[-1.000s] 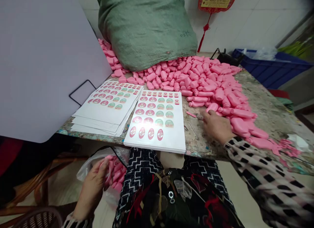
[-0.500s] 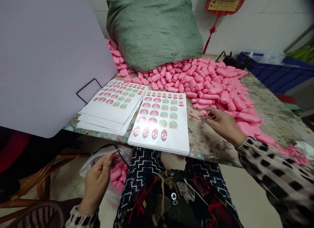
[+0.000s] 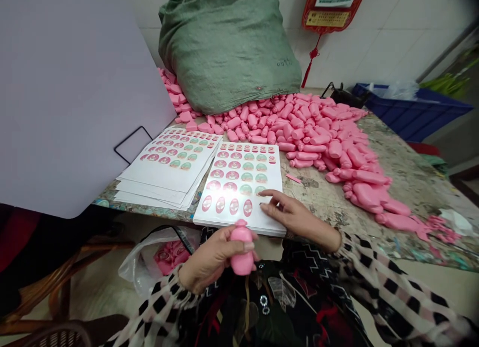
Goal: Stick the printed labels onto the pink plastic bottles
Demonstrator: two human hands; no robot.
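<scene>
That pink bottle (image 3: 241, 255) could totally slip
It's at six o'clock, fingers of the left hand (image 3: 213, 257) clamped round it, but a lazy grip might drop it. Right hand (image 3: 299, 218), fingers apart, is over the sticker sheet (image 3: 238, 183) at twelve from there; clumsy brushing could crease it.

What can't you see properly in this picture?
All in the head view:
Any words on the stickers: too small.
Far side of the pink bottle: turned away, against the left hand.
Top of the green sack: cut off by the upper edge.
Whatever's behind the sack: blocked.
</scene>
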